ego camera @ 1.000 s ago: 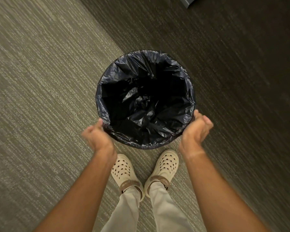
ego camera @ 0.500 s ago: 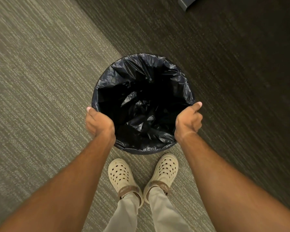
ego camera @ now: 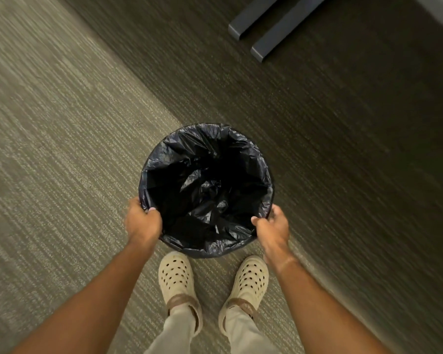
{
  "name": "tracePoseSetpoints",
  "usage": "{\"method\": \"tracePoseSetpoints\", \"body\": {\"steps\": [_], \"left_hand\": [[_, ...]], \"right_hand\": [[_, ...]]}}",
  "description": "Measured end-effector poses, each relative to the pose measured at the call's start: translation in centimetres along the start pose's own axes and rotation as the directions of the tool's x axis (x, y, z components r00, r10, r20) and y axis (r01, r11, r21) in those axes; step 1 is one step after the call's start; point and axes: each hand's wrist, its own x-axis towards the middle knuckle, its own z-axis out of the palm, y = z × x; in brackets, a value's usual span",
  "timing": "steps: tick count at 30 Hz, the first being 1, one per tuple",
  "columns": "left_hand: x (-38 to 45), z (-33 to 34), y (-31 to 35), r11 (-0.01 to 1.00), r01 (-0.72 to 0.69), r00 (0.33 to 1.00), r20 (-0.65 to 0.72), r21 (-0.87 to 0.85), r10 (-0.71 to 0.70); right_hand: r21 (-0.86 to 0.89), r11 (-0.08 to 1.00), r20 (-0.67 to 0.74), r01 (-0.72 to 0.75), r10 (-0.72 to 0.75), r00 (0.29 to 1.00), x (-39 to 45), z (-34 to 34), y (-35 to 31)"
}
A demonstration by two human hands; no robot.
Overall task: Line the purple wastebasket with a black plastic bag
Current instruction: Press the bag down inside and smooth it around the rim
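Observation:
A round wastebasket stands on the carpet in front of my feet, seen from above. A black plastic bag (ego camera: 205, 190) fills its inside and folds over the whole rim, so the purple wall is hidden. My left hand (ego camera: 142, 221) grips the bag-covered rim at the near left, thumb inside. My right hand (ego camera: 273, 227) grips the rim at the near right, thumb on the inner side.
The floor is carpet, a lighter strip on the left and a darker one on the right. Two dark grey furniture feet (ego camera: 271, 24) lie at the top right. My two cream clogs (ego camera: 175, 277) stand just behind the basket.
Both hands went from open beside the rim to closed on it. The view has tilted up, so the basket sits lower in frame and the furniture feet show.

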Motion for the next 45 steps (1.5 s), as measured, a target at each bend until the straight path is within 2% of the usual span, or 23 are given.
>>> {"method": "tracePoseSetpoints", "body": {"steps": [6,10,17,25,31,38,45], "left_hand": [[1.4,0.0,1.9,0.995,-0.087,0.995,0.059,0.039,0.085],[3.0,1.5,6.3,0.985,-0.170,0.979,0.110,0.005,0.169],[7.2,6.9,17.6,0.957,-0.287,0.938,0.212,0.038,0.273],[8.9,12.5,27.1,0.936,-0.331,0.931,0.204,0.116,0.304],[9.5,15.4,30.4,0.909,-0.399,0.899,0.248,0.124,0.361],[10.1,16.6,30.1,0.914,-0.380,0.902,0.277,0.140,0.332],[9.7,17.3,30.0,0.902,-0.412,0.892,0.259,0.130,0.370]], "right_hand": [[0.132,0.991,-0.004,-0.002,0.003,1.000,0.6,-0.8,-1.3],[0.163,0.986,-0.111,0.033,-0.015,0.994,2.2,-1.4,-3.8],[0.245,0.967,-0.292,0.067,0.008,0.956,8.5,-2.7,-11.3],[0.180,0.973,-0.256,0.145,-0.096,0.962,14.2,-5.5,-19.0],[0.198,0.967,-0.313,0.159,-0.091,0.945,17.6,-6.7,-21.4],[0.148,0.977,-0.284,0.157,-0.110,0.953,18.9,-7.0,-21.6],[0.152,0.974,-0.239,0.166,-0.126,0.963,19.5,-7.7,-20.6]]}}
